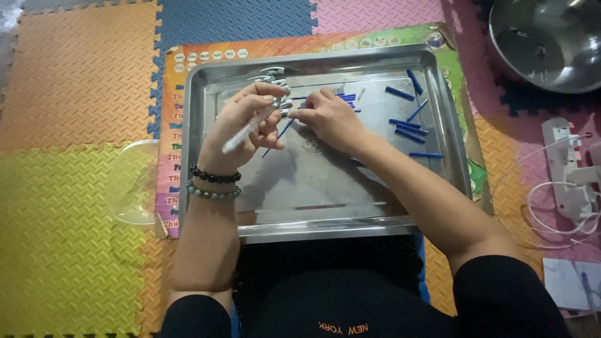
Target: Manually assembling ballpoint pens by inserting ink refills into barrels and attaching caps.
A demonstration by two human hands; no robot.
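**Spotter:** Steel first: the stainless tray sits right in front of you, its near rim just above your lap, and everything else I place against it.

**Checker:** Where are the operator's hands?

**Spotter:** Both are over the tray's far half. Your left hand is curled closed around a pale, see-through pen barrel, which slants from your fingertips down toward your wrist. Two bead bracelets ring that wrist, one dark, one greenish.

**Checker:** And the other one?

**Searcher:** Your right hand is just beside the left, fingers bent and tips pinched together near the barrel's upper end. Whether they grip something small, I cannot tell; the knuckles cover it.

**Checker:** What lies around them?

**Spotter:** A thin blue refill shows slanting under your hands on the tray floor. Loose blue pen pieces are scattered across the tray's right side, well apart from your hands. A small cluster of silvery metal parts rests at the tray's far rim, just beyond your left fingertips.

**Checker:** Outside the tray?

**Spotter:** Under it is a colourful printed mat, on foam puzzle tiles. A clear plastic bowl sits left of the tray, a large metal bowl beyond its far right corner, and a white power strip with cables to its right.
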